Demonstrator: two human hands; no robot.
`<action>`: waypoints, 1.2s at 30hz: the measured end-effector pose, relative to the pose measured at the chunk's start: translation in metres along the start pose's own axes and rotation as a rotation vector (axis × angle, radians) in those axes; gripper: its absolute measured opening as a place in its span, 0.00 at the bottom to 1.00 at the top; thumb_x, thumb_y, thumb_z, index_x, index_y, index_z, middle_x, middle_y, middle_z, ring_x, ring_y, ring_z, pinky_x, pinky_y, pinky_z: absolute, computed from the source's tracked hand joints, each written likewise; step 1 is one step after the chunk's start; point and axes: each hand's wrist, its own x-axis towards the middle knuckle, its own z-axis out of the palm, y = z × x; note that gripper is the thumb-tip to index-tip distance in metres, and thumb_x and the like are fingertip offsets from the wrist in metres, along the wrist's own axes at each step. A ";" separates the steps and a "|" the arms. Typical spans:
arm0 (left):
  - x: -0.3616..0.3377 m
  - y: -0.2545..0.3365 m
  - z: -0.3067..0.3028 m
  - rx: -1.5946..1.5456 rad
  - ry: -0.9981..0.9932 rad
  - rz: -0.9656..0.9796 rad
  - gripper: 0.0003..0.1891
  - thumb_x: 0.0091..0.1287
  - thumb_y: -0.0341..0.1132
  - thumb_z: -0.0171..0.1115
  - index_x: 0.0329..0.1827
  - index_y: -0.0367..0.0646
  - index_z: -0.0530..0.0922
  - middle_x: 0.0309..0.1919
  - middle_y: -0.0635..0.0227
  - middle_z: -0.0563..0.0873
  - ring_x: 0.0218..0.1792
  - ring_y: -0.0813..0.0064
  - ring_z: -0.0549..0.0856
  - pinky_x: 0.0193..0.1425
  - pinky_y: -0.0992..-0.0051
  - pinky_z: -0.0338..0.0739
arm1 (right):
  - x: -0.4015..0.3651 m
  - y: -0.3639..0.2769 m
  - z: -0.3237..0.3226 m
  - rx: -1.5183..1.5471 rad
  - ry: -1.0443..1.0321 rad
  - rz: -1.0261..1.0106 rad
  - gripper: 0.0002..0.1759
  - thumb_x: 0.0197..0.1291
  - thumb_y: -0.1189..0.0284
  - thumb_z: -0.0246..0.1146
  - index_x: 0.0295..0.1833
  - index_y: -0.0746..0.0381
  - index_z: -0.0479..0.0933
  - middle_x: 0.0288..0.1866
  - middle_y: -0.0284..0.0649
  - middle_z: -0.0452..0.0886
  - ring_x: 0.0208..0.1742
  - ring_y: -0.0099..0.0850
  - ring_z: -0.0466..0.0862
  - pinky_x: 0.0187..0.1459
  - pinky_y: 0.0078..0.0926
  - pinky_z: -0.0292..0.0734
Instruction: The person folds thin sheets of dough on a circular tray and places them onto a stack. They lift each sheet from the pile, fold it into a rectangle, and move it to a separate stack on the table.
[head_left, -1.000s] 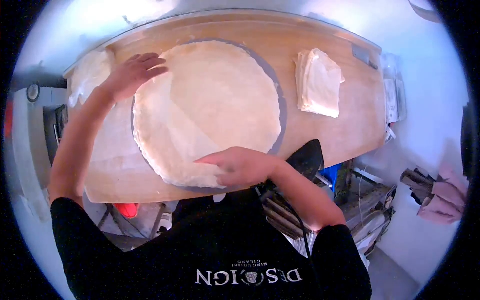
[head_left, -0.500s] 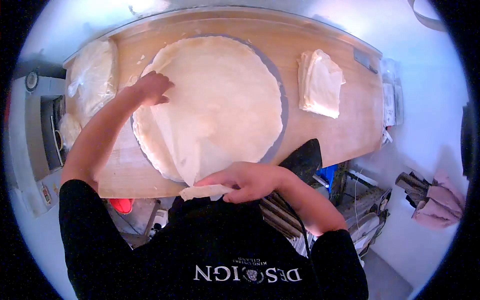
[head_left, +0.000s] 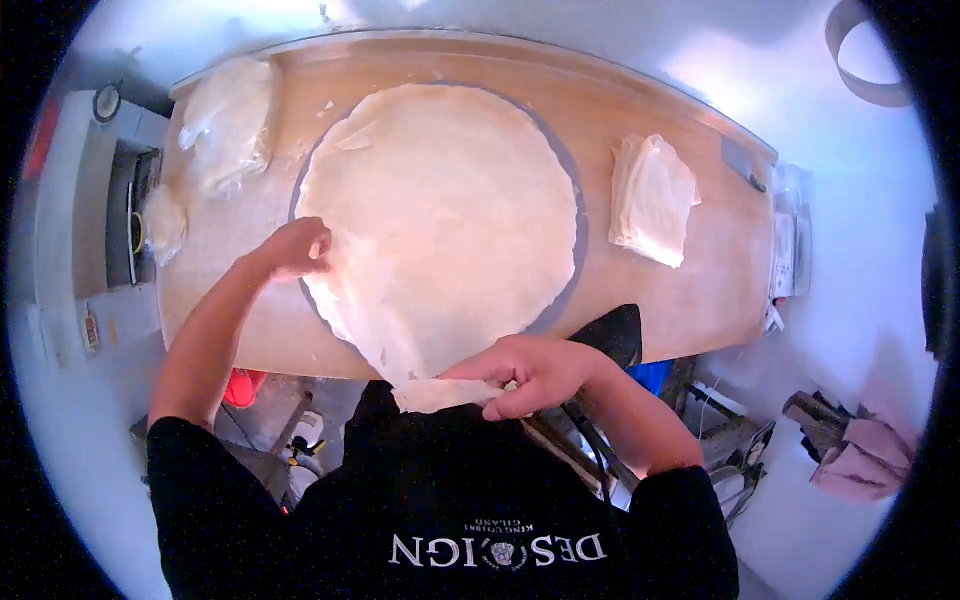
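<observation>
**Hands lower on a thin sheet**

Sliding down since the earlier frame, the left hand (head_left: 293, 248) now pinches the pastry sheet (head_left: 440, 200) at mid-left. The right hand (head_left: 535, 372) clenches its fingers on the folded near edge, lower centre. Spread over the worktop (head_left: 700, 290), the sheet looks light, limp and tearable: hold the rim, both sides.

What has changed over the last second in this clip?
The left hand slid along the left rim of the thin round sheet toward the person. The right hand, earlier flat on the near edge, now pinches it and has pulled it past the table edge. The folded stack stayed put.
</observation>
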 end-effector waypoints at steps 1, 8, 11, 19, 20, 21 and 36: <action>-0.011 0.002 0.008 -0.082 0.124 0.008 0.11 0.55 0.33 0.70 0.32 0.43 0.75 0.35 0.65 0.80 0.41 0.65 0.80 0.48 0.68 0.74 | 0.000 -0.002 0.001 0.051 -0.010 0.022 0.32 0.62 0.71 0.62 0.71 0.69 0.67 0.57 0.42 0.82 0.51 0.25 0.80 0.53 0.23 0.74; -0.101 0.020 -0.018 -0.871 0.618 -0.085 0.10 0.59 0.25 0.66 0.40 0.42 0.76 0.36 0.76 0.77 0.41 0.80 0.79 0.51 0.76 0.76 | -0.012 -0.025 0.006 0.056 0.034 -0.169 0.34 0.63 0.63 0.66 0.72 0.61 0.68 0.42 0.35 0.85 0.36 0.20 0.80 0.37 0.23 0.76; -0.142 0.018 -0.040 -1.029 0.893 -0.156 0.20 0.60 0.27 0.67 0.57 0.38 0.78 0.48 0.69 0.85 0.51 0.76 0.84 0.58 0.73 0.78 | -0.030 -0.049 0.002 0.046 0.076 -0.027 0.36 0.58 0.65 0.70 0.71 0.63 0.70 0.47 0.39 0.85 0.44 0.21 0.81 0.43 0.24 0.77; -0.179 0.091 -0.161 -1.001 1.011 0.094 0.20 0.69 0.33 0.61 0.62 0.36 0.76 0.53 0.67 0.84 0.52 0.76 0.84 0.60 0.76 0.76 | -0.061 -0.114 -0.025 0.172 0.720 -0.555 0.31 0.51 0.72 0.72 0.62 0.68 0.76 0.52 0.45 0.85 0.52 0.33 0.85 0.56 0.29 0.79; -0.175 0.096 -0.170 -0.952 1.050 0.100 0.20 0.70 0.35 0.61 0.62 0.36 0.76 0.53 0.67 0.84 0.52 0.77 0.84 0.60 0.77 0.76 | -0.060 -0.130 -0.029 0.103 0.820 -0.547 0.26 0.53 0.74 0.70 0.59 0.68 0.78 0.50 0.43 0.85 0.49 0.31 0.85 0.54 0.27 0.80; -0.172 0.095 -0.177 -0.949 1.054 0.105 0.20 0.70 0.35 0.61 0.62 0.36 0.76 0.53 0.67 0.84 0.52 0.77 0.84 0.60 0.77 0.76 | -0.060 -0.136 -0.040 0.098 0.819 -0.551 0.26 0.53 0.74 0.70 0.59 0.68 0.78 0.50 0.43 0.85 0.49 0.31 0.85 0.54 0.27 0.80; -0.161 0.105 -0.034 -0.489 0.964 -0.325 0.13 0.63 0.24 0.66 0.51 0.39 0.82 0.41 0.70 0.86 0.44 0.79 0.83 0.51 0.77 0.78 | -0.117 -0.021 -0.058 -1.004 1.607 -0.230 0.10 0.59 0.72 0.69 0.45 0.64 0.81 0.45 0.42 0.83 0.46 0.35 0.83 0.49 0.29 0.78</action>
